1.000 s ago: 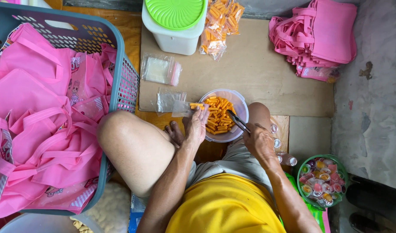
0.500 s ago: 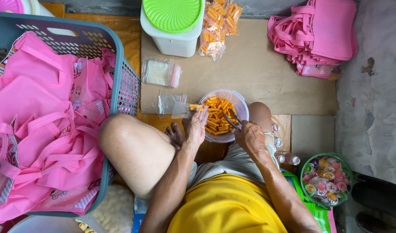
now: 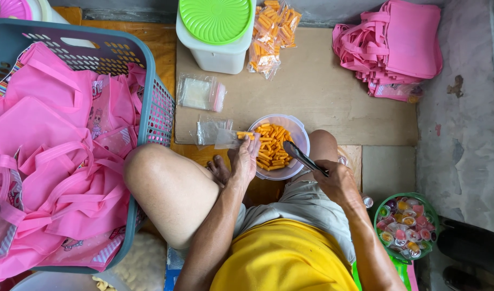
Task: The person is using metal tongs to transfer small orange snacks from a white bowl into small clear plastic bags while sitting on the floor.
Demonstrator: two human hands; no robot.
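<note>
A basket of pink bags (image 3: 58, 145) crowds the left; a green-lidded tub (image 3: 217, 35) stands far off. Over the bowl of orange sticks (image 3: 276, 146), the left hand (image 3: 244, 159) pinches a small clear bag (image 3: 228, 138), mouth pointing right. The right hand (image 3: 336, 180) grips tongs (image 3: 303, 158), slanting far-left into the bowl.

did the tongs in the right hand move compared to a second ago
Yes. The right hand has drawn the tongs slightly back, so their tips sit at the bowl rim rather than over the orange sticks.
</note>
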